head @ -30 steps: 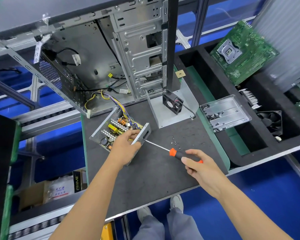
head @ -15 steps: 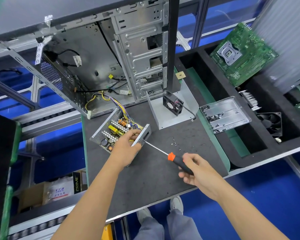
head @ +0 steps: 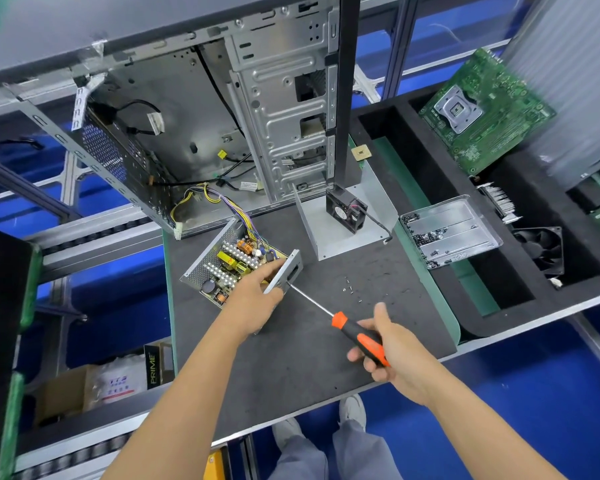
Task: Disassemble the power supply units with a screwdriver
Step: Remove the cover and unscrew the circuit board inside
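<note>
An opened power supply unit (head: 229,265) lies on the dark work mat, its circuit board exposed and coloured wires running back to the computer case. My left hand (head: 253,299) grips the unit's near metal end plate. My right hand (head: 392,351) holds the orange-and-black handle of a screwdriver (head: 347,327), its fingers loosely wrapped round the grip. The thin metal shaft points up-left, with its tip at the outer face of the end plate beside my left hand. Several small loose screws (head: 352,289) lie on the mat just right of the shaft.
An open computer case (head: 201,116) stands behind the unit. A bent metal cover with a black fan (head: 345,211) sits to the right. A metal tray (head: 451,230) with screws, a green motherboard (head: 482,109) and another fan (head: 541,251) rest in black foam bins at right.
My right hand has slid back down the screwdriver handle toward me and regripped, showing more of the orange grip. The left hand and the unit have stayed put.
</note>
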`<state>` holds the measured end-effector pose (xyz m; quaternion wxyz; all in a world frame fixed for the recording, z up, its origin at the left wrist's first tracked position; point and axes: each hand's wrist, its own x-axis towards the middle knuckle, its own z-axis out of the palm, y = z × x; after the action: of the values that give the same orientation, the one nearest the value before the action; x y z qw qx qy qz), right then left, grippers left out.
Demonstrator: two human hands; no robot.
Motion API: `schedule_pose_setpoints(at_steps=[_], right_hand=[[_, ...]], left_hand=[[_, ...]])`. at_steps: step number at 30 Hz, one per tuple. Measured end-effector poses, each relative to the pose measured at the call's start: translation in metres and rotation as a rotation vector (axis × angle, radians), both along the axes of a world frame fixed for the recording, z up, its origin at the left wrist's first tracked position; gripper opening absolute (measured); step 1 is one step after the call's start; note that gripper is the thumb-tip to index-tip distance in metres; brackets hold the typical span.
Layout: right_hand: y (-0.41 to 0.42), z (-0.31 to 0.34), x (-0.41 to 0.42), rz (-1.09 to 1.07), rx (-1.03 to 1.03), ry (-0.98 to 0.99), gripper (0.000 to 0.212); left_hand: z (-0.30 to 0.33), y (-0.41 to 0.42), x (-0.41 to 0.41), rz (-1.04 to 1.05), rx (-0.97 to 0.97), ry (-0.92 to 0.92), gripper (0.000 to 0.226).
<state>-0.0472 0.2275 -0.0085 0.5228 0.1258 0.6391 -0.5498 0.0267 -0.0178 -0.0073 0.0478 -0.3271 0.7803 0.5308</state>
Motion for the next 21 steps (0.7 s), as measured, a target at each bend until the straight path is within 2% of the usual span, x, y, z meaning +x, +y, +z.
schedule_pose_setpoints(at_steps=[3, 5, 8, 12, 13, 17, 18, 21], right_hand=[[0.003, -0.005, 0.002, 0.0, 0.004, 0.117, 0.027], [0.006, -0.009, 0.003, -0.099, -0.04, 0.153, 0.023], [0.005, -0.007, -0.001, -0.294, -0.083, 0.084, 0.045], [0.007, -0.001, -0.007, -0.125, 0.004, -0.05, 0.075], [0.008, -0.002, -0.007, -0.091, 0.005, -0.045, 0.071], [0.011, -0.007, -0.006, -0.162, -0.033, 0.108, 0.025], [0.011, -0.008, -0.005, -0.226, -0.069, 0.127, 0.023], [0.01, -0.003, -0.006, -0.291, -0.151, 0.087, 0.042]], left_hand=[[0.0, -0.001, 0.0, -0.001, 0.004, -0.008, 0.057], [0.001, -0.001, 0.0, 0.001, 0.012, -0.007, 0.057], [0.0, -0.001, -0.001, 0.004, 0.016, -0.007, 0.057], [-0.004, -0.003, 0.0, 0.009, 0.028, -0.006, 0.056], [-0.004, -0.003, 0.0, 0.007, 0.027, -0.006, 0.056], [-0.005, -0.003, -0.001, 0.009, 0.026, -0.004, 0.057], [-0.005, -0.003, -0.001, 0.009, 0.025, -0.003, 0.057], [-0.004, -0.003, -0.001, 0.01, 0.021, -0.002, 0.057]])
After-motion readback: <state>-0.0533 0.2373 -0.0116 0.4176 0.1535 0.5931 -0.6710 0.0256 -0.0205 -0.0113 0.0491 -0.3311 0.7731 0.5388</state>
